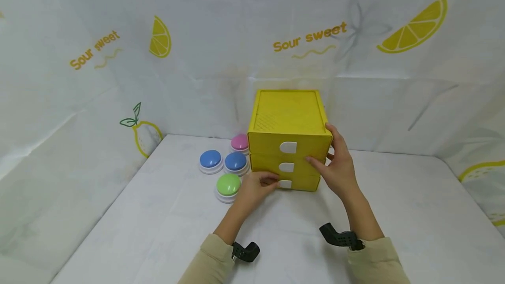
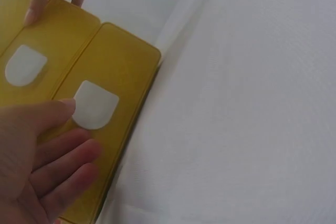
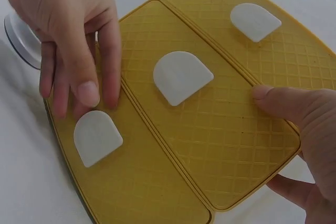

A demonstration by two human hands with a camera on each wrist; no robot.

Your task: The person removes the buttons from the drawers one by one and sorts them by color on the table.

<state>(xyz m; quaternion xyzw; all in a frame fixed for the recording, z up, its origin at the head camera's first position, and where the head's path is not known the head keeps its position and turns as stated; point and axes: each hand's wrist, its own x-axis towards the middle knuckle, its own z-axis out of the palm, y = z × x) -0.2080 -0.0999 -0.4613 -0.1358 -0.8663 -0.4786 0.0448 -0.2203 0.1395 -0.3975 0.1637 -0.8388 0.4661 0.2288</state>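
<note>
The left hand [image 1: 254, 191] is relaxed, its thumb apart from the fingers and touching the lowest white handle [image 1: 286, 184]; the right hand [image 1: 339, 168] grips the right side of the yellow drawer box [image 1: 289, 126]. This box stands on the white table [image 1: 418, 214], just beside four round buttons [image 1: 235, 161].

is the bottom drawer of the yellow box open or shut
Shut: in both wrist views, the bottom drawer lines up flush with the middle drawer, no opening showing.
</note>
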